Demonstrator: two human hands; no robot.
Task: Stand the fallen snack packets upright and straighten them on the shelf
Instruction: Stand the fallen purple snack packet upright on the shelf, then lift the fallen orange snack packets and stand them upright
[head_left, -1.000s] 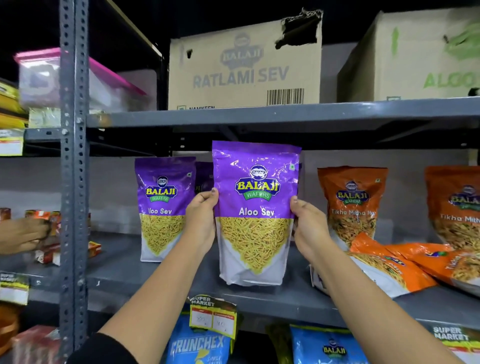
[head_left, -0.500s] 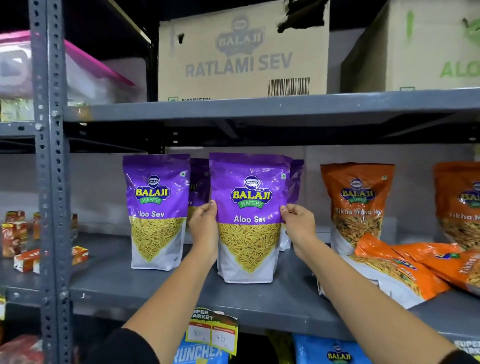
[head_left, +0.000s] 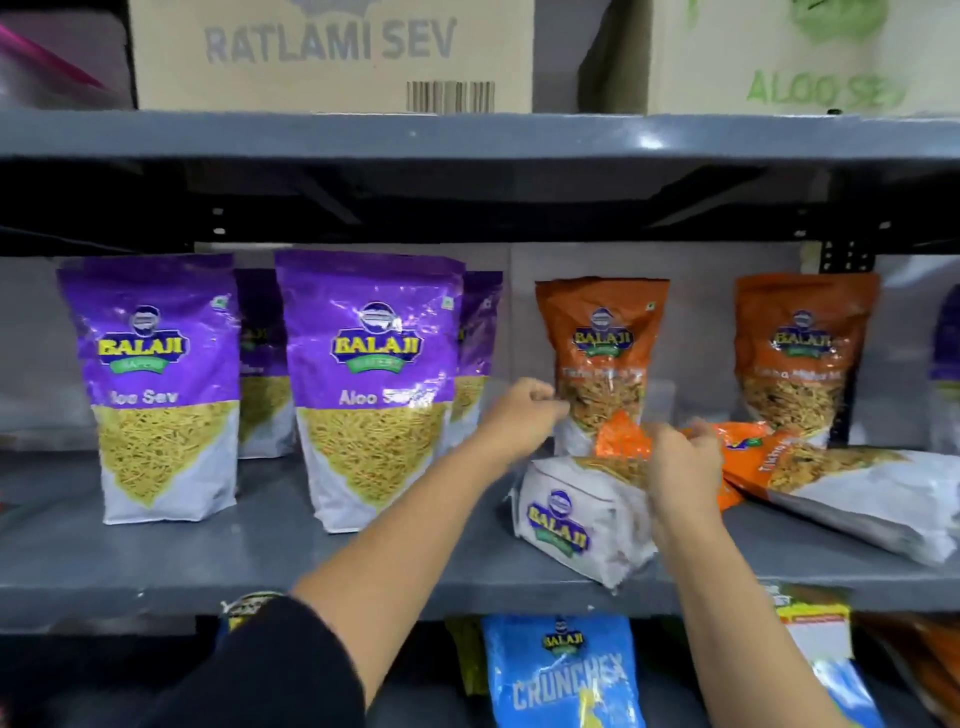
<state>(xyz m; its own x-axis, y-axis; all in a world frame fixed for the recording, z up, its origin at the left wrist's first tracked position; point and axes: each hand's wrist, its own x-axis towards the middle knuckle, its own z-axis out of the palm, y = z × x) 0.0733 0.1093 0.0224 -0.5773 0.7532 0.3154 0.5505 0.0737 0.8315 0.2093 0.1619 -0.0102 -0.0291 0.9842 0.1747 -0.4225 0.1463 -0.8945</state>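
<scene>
Two purple Aloo Sev packets (head_left: 156, 389) (head_left: 374, 389) stand upright at the front of the grey shelf (head_left: 260, 566), with more purple ones behind them. Further right stand two orange Tikha Mitha packets (head_left: 602, 343) (head_left: 802, 358). In front of them a fallen orange packet (head_left: 571, 519) lies with its white base toward me, and a second fallen one (head_left: 857, 493) lies to its right. My right hand (head_left: 680, 467) is curled on the nearer fallen packet's orange top. My left hand (head_left: 524, 415), fingers curled, hovers by the left standing orange packet's lower edge. Both hands are blurred.
The upper shelf edge (head_left: 467, 135) runs close above the packets, carrying a Ratlami Sev carton (head_left: 332, 52) and an Aloo Sev carton (head_left: 805, 57). Blue Crunchex packets (head_left: 561, 670) and price tags (head_left: 818, 618) hang below the shelf's front lip.
Both hands have let go of the purple packet, which now stands on the shelf. They moved right to the fallen orange packet, and the view shifted right and closer.
</scene>
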